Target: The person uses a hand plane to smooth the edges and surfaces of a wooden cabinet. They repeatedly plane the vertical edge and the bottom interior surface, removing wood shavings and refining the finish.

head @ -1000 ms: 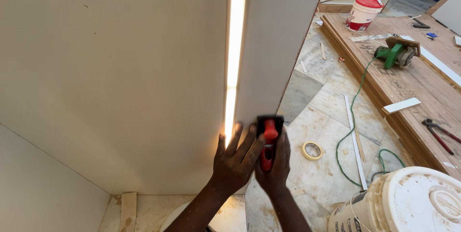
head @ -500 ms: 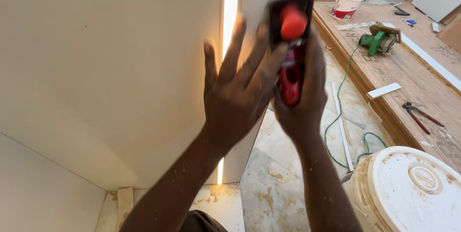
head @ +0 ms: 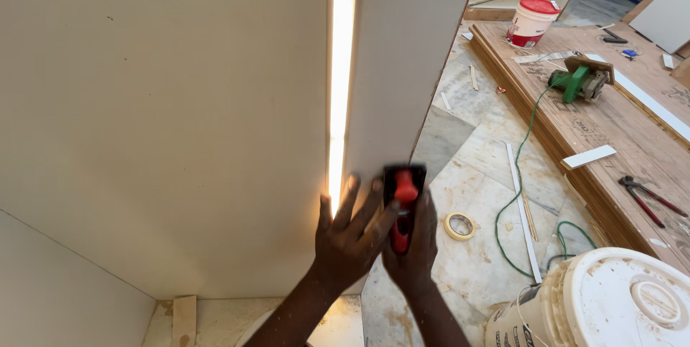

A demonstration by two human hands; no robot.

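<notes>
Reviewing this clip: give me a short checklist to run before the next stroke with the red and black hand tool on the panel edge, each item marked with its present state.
1. Right hand wrapped round the red and black hand tool: ok.
2. Left hand spread flat on the white panel, steadying it: ok.
3. Fingers of the left hand clear of the tool's underside: cannot tell, they lie right beside it.
4. Tool seated square on the panel edge: cannot tell, the hands hide the contact.
5. Floor near the panel free of trip hazards: not ok, a green cable and a tape roll lie there.
6. White bucket clear of the hands: ok.
</notes>
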